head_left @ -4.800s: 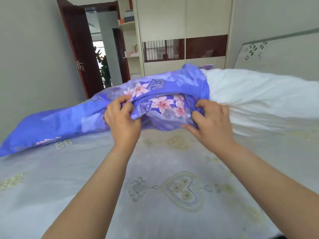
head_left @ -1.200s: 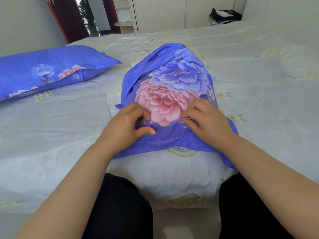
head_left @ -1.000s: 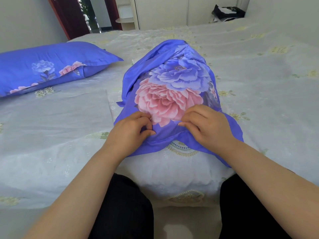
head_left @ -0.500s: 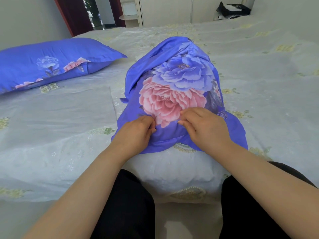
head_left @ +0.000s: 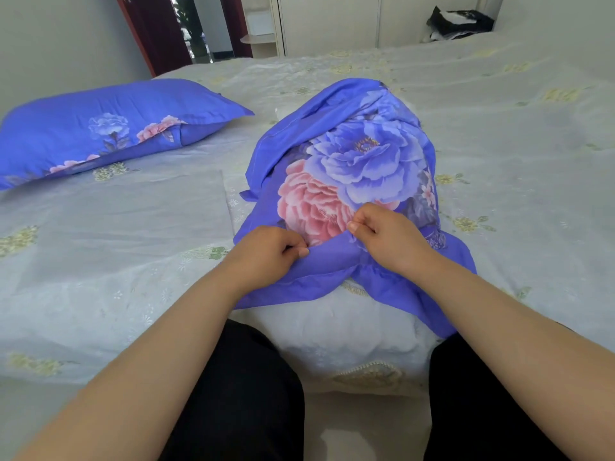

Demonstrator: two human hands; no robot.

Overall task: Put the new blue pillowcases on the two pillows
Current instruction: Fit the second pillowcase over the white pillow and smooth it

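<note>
A white pillow (head_left: 342, 331) lies on the bed in front of me, its near end bare. A blue pillowcase (head_left: 352, 154) with a big pink and a big blue flower covers its far part in loose folds. My left hand (head_left: 269, 252) pinches the pillowcase's open hem on the left. My right hand (head_left: 387, 236) pinches the same hem a little to the right and farther up. A second pillow in a blue flowered pillowcase (head_left: 100, 128) lies flat at the far left of the bed.
The bed (head_left: 499, 161) wears a pale grey sheet with yellow embroidery. A folded pale cloth (head_left: 116, 201) lies left of the pillow. A dark bundle (head_left: 457, 23) sits at the far right corner. A dark red door (head_left: 156, 28) stands open beyond. My black-trousered legs (head_left: 239, 394) press against the bed's edge.
Both hands have gathered the pillowcase's hem into a tighter pinch and drawn it slightly up, bunching the fabric between them. The pillow itself has stayed put.
</note>
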